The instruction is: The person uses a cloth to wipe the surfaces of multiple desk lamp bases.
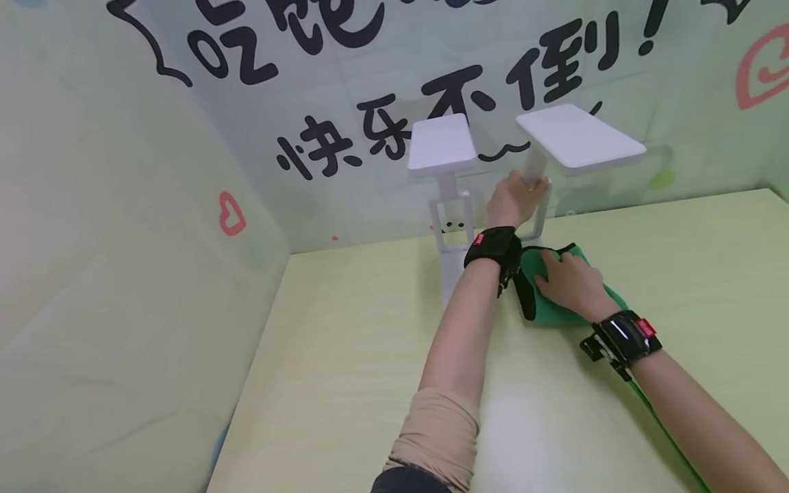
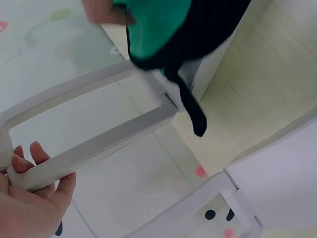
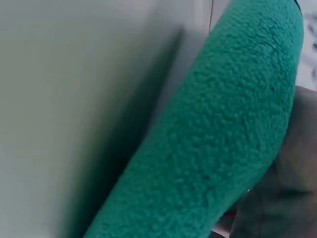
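My left hand grips the hinged arm frame of the right white stand, near its top plate; in the left wrist view the fingers and thumb curl around the frame's side bar. My right hand holds a fuzzy green cloth with black trim over the right stand's base. The cloth covers most of that base. A black strap hangs from the cloth in the left wrist view. In the right wrist view the thick green pile hides most of the fingers.
A second white stand stands just left of my left forearm. Behind both is a wall cover with black lettering. The pale wooden table meets a side wall sheet at the left. A green cable runs along my right forearm.
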### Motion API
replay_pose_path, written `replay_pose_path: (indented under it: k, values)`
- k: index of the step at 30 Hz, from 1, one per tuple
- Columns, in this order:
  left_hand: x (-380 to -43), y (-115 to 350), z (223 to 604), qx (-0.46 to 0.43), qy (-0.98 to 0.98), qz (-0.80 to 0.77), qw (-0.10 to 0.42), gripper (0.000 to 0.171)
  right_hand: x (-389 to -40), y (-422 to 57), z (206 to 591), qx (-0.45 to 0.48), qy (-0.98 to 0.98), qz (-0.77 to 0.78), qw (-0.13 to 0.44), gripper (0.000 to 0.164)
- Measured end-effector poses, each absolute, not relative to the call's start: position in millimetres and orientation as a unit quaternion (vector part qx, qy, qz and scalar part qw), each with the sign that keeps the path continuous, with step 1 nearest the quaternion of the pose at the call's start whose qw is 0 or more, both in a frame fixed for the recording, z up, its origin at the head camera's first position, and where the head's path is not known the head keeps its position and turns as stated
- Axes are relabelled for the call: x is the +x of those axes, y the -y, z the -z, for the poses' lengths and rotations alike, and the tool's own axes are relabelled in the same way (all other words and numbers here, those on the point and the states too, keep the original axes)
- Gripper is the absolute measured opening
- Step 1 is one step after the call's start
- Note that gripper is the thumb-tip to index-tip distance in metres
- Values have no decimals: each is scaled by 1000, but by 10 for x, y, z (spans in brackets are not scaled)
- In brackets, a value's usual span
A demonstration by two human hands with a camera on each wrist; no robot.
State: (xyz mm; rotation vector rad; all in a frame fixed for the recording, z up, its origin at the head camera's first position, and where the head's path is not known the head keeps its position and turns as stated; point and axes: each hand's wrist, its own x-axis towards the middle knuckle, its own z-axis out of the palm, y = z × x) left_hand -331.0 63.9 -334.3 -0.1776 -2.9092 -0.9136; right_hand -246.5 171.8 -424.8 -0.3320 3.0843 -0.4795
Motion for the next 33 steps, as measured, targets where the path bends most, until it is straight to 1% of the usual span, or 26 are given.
replay_pose_path:
  k: [2, 4, 11, 14, 17, 20, 23, 25, 29, 31, 33]
  values:
    - [-3309, -644, 3351, -55, 952, 299, 39, 47, -2372, -1733, 4245, -107, -982, 155, 7, 54]
    - [-3307, -650, 3358, -54, 952, 299, 35, 48, -2371, -1743, 4232, -106, -981, 161, 14, 54]
    - [-3290, -679, 3347, -56, 950, 308, 25, 48, -2736, -1759, 4197, -102, -981, 161, 28, 57]
    - [-3293, -659, 3340, -55, 950, 307, 25, 47, -2716, -1753, 4213, -111, -983, 146, 29, 57]
    - [-3285, -627, 3331, -56, 951, 304, 29, 47, -2511, -1736, 4244, -122, -984, 127, 7, 53]
    - [-3274, -610, 3331, -57, 951, 303, 31, 47, -2255, -1687, 4272, -114, -986, 119, -22, 48]
    - [-3257, -609, 3325, -57, 951, 302, 31, 47, -2142, -1607, 4308, -96, -987, 117, -53, 42]
    - [-3244, -612, 3317, -58, 951, 301, 30, 47, -2189, -1549, 4329, -95, -987, 110, -73, 40]
    - [-3219, -621, 3305, -64, 953, 295, 34, 46, -2419, -1474, 4351, -122, -982, 74, -124, 40]
    - [-3211, -619, 3304, -65, 953, 294, 35, 45, -2483, -1449, 4355, -135, -980, 56, -134, 40]
    - [-3205, -611, 3308, -62, 952, 296, 34, 45, -2452, -1421, 4355, -142, -980, 51, -129, 39]
